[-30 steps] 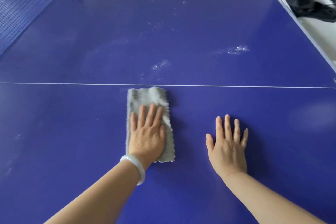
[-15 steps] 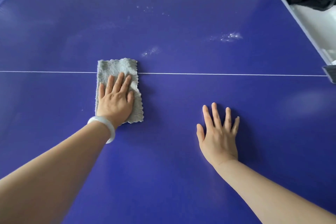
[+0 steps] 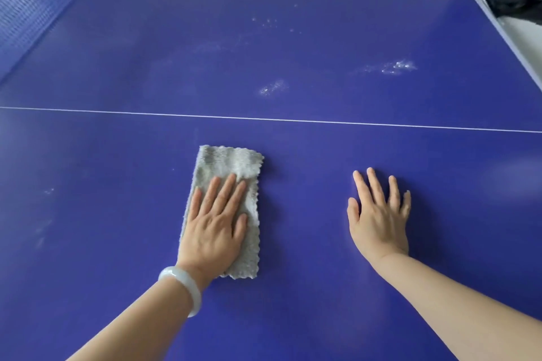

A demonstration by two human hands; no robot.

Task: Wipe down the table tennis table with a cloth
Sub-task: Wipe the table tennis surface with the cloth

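Two hands flat | left hand [image 3: 215, 226] presses fuzzy rectangular cloth [image 3: 231, 160] | right hand [image 3: 378, 220] empty on glossy table [image 3: 293, 316]

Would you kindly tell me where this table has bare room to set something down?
Bare blue lies between the cloth, under the left hand, and the right hand, and left of the cloth toward the net. Beyond the white line lie dusty smears. Nothing crowded.

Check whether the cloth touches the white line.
Apart. The head view shows a strip of blue table between the far edge of the cloth and the line.
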